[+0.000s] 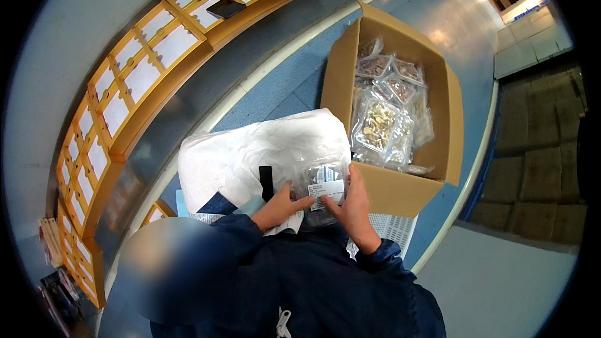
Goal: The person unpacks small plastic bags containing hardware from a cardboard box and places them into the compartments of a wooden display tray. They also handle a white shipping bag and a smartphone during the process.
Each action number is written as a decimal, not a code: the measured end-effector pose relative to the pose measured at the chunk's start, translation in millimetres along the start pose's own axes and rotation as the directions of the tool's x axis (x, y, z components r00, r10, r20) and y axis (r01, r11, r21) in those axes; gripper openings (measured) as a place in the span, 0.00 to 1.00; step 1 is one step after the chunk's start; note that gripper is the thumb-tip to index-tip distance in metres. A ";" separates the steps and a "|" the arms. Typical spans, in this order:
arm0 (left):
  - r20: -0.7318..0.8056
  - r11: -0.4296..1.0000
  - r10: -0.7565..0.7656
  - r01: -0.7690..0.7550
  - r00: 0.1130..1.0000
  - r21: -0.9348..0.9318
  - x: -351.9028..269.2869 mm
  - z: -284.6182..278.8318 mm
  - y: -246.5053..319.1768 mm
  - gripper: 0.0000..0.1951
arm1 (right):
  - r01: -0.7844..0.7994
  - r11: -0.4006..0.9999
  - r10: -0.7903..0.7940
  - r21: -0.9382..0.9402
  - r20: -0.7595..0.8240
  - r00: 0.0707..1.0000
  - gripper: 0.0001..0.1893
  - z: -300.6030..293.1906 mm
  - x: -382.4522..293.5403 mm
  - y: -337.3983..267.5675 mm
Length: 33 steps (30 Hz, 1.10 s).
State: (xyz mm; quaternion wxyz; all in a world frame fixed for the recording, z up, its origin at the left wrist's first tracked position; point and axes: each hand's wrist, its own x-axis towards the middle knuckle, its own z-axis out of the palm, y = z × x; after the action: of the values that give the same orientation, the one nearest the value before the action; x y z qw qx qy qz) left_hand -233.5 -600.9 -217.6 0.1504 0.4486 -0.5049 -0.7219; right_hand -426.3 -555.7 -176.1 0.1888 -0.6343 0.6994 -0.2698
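A clear plastic package (324, 216) lies on a white cloth-like covering (235, 150) before me. On its face is a white printed label (332, 189), which bears writing. My left hand (281, 206) grips the package's left side, thumb on the label's edge. My right hand (353, 204) holds the opposite side, with its thumb also at the label. Printed paper (288, 226) shows below my left wrist. A black strip (265, 180) lies left of the package. Beside my right hand stands an open cardboard box (399, 192) holding several clear packs (378, 124) of dried-looking pieces.
Yellow trays (123, 157) with white sheets line a ledge at the left, and a dark phone-like device (226, 8) rests on one. Printed sheets (394, 230) lie under the box's near flap. Stacked cartons (526, 169) stand at the right.
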 end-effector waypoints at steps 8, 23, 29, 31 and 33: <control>-0.148 1.000 -0.020 0.023 0.989 0.014 14.2 7.0 -7.9 0.33 | -0.101 0.992 0.106 0.072 -0.068 0.992 0.41 16.6 4.1 6.4; 0.051 0.982 0.134 -0.126 0.990 -0.140 16.6 1.8 -38.8 0.33 | -0.113 0.925 0.059 0.363 0.155 0.986 0.33 16.9 14.3 22.1; 0.058 0.884 0.235 -0.188 0.970 -0.427 -6.8 -27.1 12.1 0.24 | -0.029 0.866 -0.084 0.500 0.201 0.976 0.34 -28.4 29.1 -52.0; 0.041 0.833 0.316 -0.257 0.948 -0.490 -10.6 -44.0 26.0 0.23 | -0.050 0.775 -0.114 0.630 0.216 0.970 0.31 -37.4 43.3 -74.5; -0.010 0.767 0.404 -0.345 0.915 -0.541 -21.5 -67.0 33.2 0.22 | -0.163 0.489 -0.134 0.857 0.259 0.957 0.30 -38.7 62.2 -78.0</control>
State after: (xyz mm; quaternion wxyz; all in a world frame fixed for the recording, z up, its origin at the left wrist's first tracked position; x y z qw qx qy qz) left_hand -175.9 -641.0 -184.2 0.3825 0.2400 -0.3716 -0.8112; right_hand -396.2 -615.8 -92.8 0.5861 -0.4778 0.4361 -0.4879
